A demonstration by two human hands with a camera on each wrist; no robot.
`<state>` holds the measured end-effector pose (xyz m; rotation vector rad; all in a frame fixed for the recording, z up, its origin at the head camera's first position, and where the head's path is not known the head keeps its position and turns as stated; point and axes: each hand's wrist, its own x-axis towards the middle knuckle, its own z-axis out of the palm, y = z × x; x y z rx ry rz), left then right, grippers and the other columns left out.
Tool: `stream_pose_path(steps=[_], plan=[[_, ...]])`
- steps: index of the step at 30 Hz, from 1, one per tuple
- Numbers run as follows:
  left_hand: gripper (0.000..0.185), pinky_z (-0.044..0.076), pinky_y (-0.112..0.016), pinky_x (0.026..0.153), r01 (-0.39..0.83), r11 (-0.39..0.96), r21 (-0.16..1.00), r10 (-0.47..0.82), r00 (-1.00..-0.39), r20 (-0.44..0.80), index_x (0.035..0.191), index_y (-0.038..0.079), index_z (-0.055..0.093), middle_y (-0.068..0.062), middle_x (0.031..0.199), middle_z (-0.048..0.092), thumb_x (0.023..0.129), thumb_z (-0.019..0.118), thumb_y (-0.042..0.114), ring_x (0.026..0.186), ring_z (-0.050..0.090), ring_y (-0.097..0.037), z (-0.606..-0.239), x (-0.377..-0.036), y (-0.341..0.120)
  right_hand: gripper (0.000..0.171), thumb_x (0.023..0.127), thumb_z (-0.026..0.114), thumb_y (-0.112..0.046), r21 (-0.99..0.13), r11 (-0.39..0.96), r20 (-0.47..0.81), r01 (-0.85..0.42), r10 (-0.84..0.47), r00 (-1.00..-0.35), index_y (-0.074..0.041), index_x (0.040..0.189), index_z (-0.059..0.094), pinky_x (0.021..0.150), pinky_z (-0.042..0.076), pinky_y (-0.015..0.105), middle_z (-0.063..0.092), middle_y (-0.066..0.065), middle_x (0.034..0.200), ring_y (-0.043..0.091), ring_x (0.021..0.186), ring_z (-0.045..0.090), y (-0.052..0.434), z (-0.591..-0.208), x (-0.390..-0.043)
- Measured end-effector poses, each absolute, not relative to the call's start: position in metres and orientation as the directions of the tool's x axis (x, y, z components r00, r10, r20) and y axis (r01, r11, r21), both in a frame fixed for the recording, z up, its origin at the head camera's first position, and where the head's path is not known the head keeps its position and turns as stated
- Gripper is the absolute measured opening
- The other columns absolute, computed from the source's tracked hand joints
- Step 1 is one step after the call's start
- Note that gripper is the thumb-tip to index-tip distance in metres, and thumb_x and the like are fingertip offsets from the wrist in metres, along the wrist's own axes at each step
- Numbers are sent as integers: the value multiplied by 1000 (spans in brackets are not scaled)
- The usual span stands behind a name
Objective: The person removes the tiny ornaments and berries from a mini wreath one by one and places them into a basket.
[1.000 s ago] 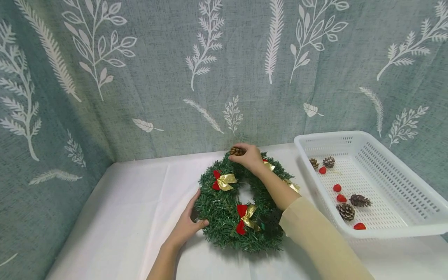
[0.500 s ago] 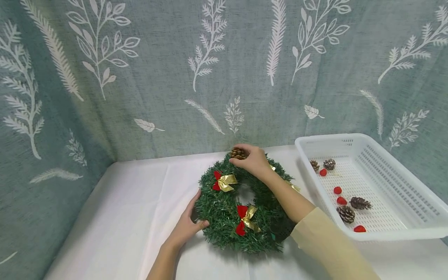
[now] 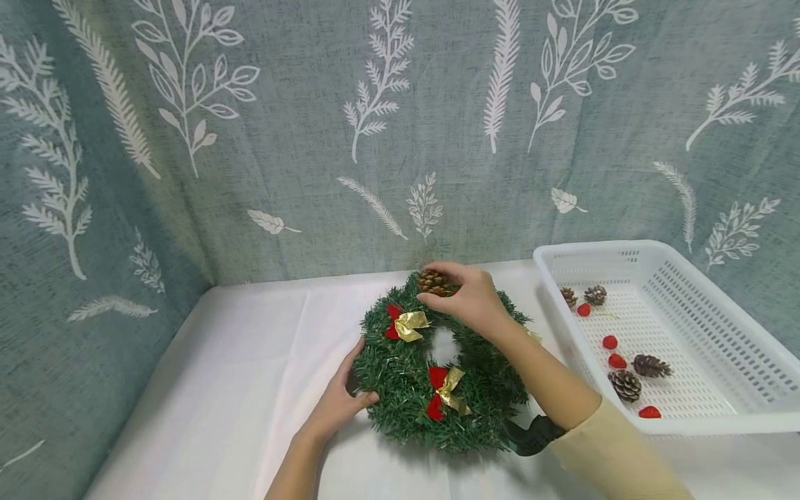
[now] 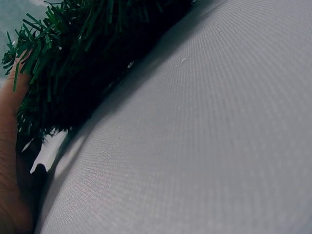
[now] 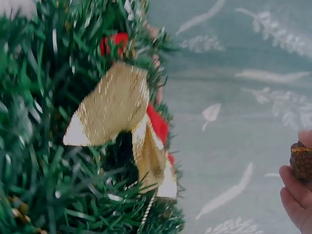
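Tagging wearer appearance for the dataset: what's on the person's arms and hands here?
Both hands are bare: no gloves, rings or markings visible. The right hand comes from a loose pale beige, slightly sheer long sleeve, with a dark green-black strap-like band at its cuff. The left hand and visible forearm are uncovered; no sleeve shows in frame.

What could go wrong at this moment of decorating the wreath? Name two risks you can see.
The right hand pinches the pine cone only at its fingertips above the wreath, so it may slip and roll off. The left hand steadies just one edge, so the wreath could slide on the smooth white cloth.
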<state>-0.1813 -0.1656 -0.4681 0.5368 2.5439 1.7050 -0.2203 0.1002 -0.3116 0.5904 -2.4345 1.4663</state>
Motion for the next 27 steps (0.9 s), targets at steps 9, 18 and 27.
stream_pose_path(steps=[9, 18, 27], plan=[[103, 14, -69, 106, 257, 347, 902, 306, -940, 150, 153, 29, 14, -6, 159, 13, 72, 71, 61, 142, 12, -43, -467, -181, -166, 45, 76, 80, -17, -753, 416, 454, -510, -232, -860, -12, 119, 66, 77, 56, 35, 68, 7, 110, 22, 96, 67, 110, -312, -192], [103, 13, -69, 107, 253, 328, 910, 308, -939, 150, 153, 31, 15, -6, 159, 13, 71, 71, 61, 142, 12, -42, -467, -181, -166, 41, 77, 79, -11, -802, 338, 425, -493, -258, -868, -10, 115, 67, 79, 55, 32, 68, 6, 107, 15, 94, 66, 132, -315, -167], [101, 13, -68, 107, 250, 334, 909, 300, -942, 148, 152, 32, 17, -3, 159, 14, 72, 72, 60, 143, 11, -39, -467, -181, -167, 41, 75, 78, -1, -703, 341, 547, -625, -303, -781, -6, 114, 66, 76, 54, 21, 69, 9, 104, 5, 86, 64, 149, -314, -148]])
